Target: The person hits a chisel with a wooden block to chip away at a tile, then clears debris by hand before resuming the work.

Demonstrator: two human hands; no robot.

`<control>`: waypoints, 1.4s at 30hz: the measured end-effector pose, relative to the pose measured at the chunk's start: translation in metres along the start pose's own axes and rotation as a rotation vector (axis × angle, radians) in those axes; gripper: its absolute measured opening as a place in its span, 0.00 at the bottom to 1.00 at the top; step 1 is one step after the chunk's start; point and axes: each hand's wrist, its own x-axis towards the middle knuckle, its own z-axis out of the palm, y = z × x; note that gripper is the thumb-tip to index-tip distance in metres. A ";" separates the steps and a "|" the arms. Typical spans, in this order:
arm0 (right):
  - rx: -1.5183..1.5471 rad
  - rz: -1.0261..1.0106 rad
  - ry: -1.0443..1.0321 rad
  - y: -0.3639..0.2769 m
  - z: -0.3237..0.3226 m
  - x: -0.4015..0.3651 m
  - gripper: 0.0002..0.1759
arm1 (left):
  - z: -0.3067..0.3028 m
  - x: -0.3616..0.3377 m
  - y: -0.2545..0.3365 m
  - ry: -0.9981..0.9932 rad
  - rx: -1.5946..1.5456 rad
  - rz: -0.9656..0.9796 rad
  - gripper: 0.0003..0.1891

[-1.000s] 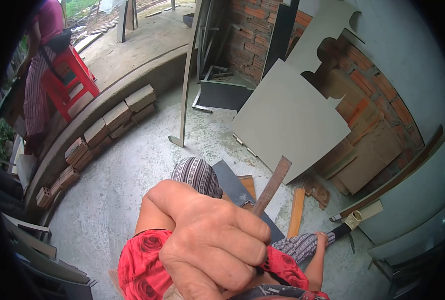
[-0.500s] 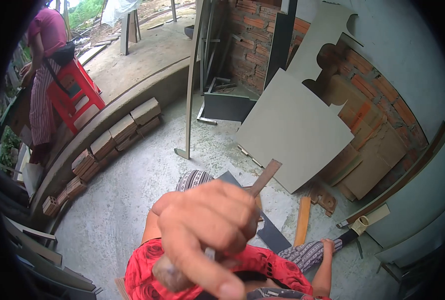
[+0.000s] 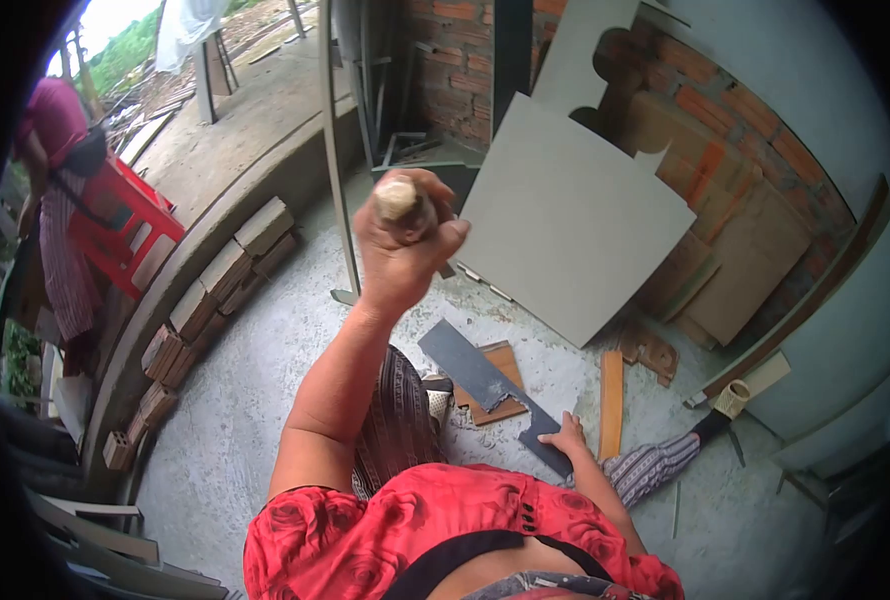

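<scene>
My left hand point(image 3: 405, 255) is raised in front of me, closed around a flat-bladed tool point(image 3: 400, 200). The round, worn butt of its wooden handle faces the camera; most of the blade is hidden behind the hand. Lower down, my right hand point(image 3: 565, 437) touches the dark grey board point(image 3: 470, 365) with its fingers apart. The board lies on the floor between my legs and has a jagged, broken edge. Under its middle sits a brown wooden piece point(image 3: 505, 370).
A yellowish wooden strip point(image 3: 612, 400) lies right of the board. A large pale panel point(image 3: 585, 220) leans beyond it, near cardboard point(image 3: 755, 250). Stacked bricks point(image 3: 200, 310) line the low curb on the left. A person in a pink top point(image 3: 60, 120) is beside a red stool point(image 3: 125, 225).
My left hand with the tool has moved up and away from the camera, turning the blade out of sight. My right hand has gone from my knee to the board. The view has shifted.
</scene>
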 end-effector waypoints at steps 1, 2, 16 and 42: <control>-0.060 0.047 -0.113 -0.003 0.005 -0.005 0.59 | -0.002 -0.001 -0.003 0.011 0.011 -0.014 0.14; -0.124 0.043 -0.132 -0.008 0.005 -0.009 0.60 | -0.003 -0.001 -0.005 0.019 0.034 0.000 0.14; 0.174 0.006 -0.127 -0.015 0.016 0.006 0.58 | -0.010 0.003 -0.038 -0.041 0.137 -0.038 0.17; -0.214 -0.157 0.058 -0.125 0.051 0.009 0.73 | -0.014 -0.002 -0.038 -0.155 0.289 -0.072 0.14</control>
